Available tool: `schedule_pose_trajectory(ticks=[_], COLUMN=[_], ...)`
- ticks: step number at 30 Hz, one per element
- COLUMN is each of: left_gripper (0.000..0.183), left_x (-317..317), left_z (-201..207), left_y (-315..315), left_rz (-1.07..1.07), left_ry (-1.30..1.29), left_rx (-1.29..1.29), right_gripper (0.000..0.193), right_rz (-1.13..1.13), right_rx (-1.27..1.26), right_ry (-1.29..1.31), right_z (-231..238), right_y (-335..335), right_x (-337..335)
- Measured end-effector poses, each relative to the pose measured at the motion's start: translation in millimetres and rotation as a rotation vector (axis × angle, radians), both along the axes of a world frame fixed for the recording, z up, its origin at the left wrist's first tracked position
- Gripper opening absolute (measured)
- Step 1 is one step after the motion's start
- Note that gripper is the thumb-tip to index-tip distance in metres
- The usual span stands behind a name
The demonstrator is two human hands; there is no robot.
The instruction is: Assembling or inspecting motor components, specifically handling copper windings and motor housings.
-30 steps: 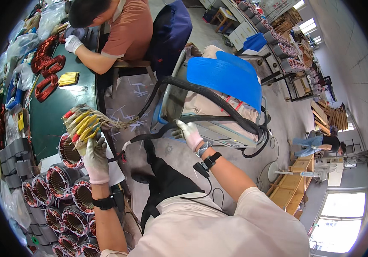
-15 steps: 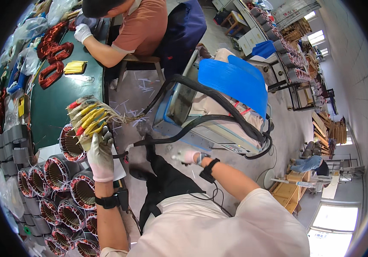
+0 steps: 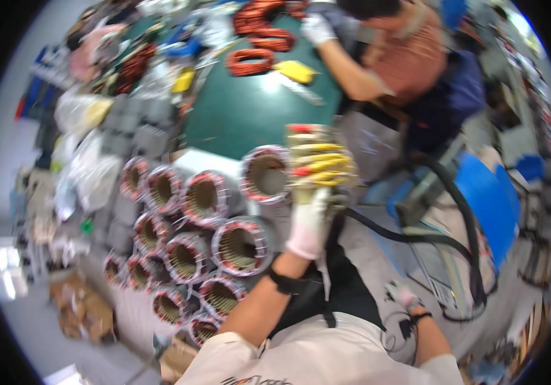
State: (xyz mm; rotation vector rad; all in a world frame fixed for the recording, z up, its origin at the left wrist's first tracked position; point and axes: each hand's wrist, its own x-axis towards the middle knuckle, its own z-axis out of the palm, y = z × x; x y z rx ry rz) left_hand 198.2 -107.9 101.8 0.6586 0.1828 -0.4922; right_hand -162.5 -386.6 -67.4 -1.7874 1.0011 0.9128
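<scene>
My left hand [image 3: 309, 221], in a pale glove, is closed around a bundle of clips [image 3: 320, 160] with yellow, red and whitish grips. The bundle is raised upright beside a ring-shaped motor stator [image 3: 266, 173] with pinkish-white windings at its rim. From near that hand a thick black cable [image 3: 404, 236] runs right. Below it, several more stators [image 3: 241, 246] lie stacked with their round openings showing. My right hand [image 3: 402, 293], also gloved, hangs low on the right near the machine. Its fingers look loosely apart with nothing in them, though motion blurs them.
A green-topped table [image 3: 243, 115] carries red wire coils [image 3: 249, 62] and a yellow stack of strips [image 3: 296, 70]. A co-worker [image 3: 404, 58] sits at its right side. A machine with a blue cover [image 3: 487, 205] stands right. A cardboard box [image 3: 81, 308] lies lower left.
The view has swung left, so the table, stators and co-worker appear farther right. My left hand still holds the clip bundle, now beside the uppermost stator. My right hand sits lower in view.
</scene>
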Motion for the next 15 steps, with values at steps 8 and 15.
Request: schedule_pose_trajectory(ticks=[8, 15], left_gripper=[0.031, 0.029], left_x=[4, 8], left_z=[-4, -9], left_y=[15, 15], left_rz=[0.013, 0.005], left_ry=[0.086, 0.104], left_rx=[0.075, 0.059], right_gripper=[0.032, 0.028], right_rz=[1.036, 0.875], right_rx=[-0.551, -0.445], right_ry=[0.161, -0.058], right_z=[87, 6], right_y=[-75, -48], right_x=[-3, -35])
